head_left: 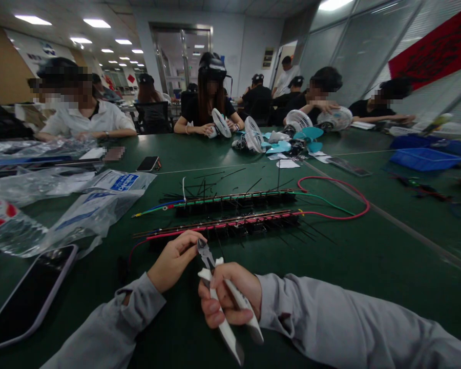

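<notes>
My right hand (232,292) is wrapped round the white handles of a pair of diagonal cutters (205,253), whose jaws point up and away from me. Close beside the jaws, my left hand (173,262) has its thumb and fingers drawn together at the near edge of a wire bundle; what they pinch, if anything, is too small to make out. That bundle (230,224) carries a red cable along a black strip, with thin black cable-tie tails sticking out. A second bundle (236,198) with green and blue wires lies just behind it.
A phone (30,292), plastic bags (100,200) and a water bottle (11,228) lie on the left. A red cable loop (369,205) extends right. Fan parts (253,134) and a blue tray (426,159) stand farther back, where several people sit working.
</notes>
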Motion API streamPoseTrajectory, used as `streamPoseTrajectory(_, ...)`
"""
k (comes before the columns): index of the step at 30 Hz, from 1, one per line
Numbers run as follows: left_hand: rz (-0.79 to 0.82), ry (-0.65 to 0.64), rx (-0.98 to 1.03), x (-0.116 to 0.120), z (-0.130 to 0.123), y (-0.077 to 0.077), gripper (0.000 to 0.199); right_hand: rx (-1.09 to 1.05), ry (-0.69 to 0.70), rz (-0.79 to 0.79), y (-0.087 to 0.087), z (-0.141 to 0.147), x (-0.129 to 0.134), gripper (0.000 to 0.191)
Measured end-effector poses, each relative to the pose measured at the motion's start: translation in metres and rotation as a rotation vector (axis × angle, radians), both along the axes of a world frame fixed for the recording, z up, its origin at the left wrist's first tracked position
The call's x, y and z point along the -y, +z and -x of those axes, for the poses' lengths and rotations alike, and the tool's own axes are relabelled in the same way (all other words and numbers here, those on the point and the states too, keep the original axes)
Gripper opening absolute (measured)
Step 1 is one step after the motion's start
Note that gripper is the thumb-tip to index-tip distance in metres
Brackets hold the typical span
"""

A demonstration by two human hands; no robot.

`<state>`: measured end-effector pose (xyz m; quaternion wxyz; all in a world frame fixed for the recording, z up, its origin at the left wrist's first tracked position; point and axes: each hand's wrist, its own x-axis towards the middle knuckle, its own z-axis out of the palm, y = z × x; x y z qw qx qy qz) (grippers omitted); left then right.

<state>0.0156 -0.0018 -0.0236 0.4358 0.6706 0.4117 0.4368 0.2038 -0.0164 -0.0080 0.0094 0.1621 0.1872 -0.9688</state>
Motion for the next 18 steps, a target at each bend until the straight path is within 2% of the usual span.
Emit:
streamPoseTrajectory(8, -0.002, 0.003, -0.002, 0.0, 0.0, 0.001, 0.017, 0.015, 0.001, 0.003, 0.002, 0.0, 0.0, 0.015)
streamPoseTrajectory(13, -0.013, 0.008, -0.002, 0.002, -0.002, 0.004, 0.018, -0.054, 0.011, -0.009, -0.006, 0.0, -0.001, 0.017)
streamPoseTrajectory(15, -0.002, 0.024, 0.003, 0.002, -0.003, 0.005, 0.018, -0.095, -0.007, -0.046, -0.011, 0.001, -0.002, 0.024)
streamPoseTrajectory(18, 0.035, 0.055, 0.033, 0.002, -0.003, 0.005, 0.018, -0.104, -0.038, -0.112, -0.014, 0.002, -0.001, 0.044)
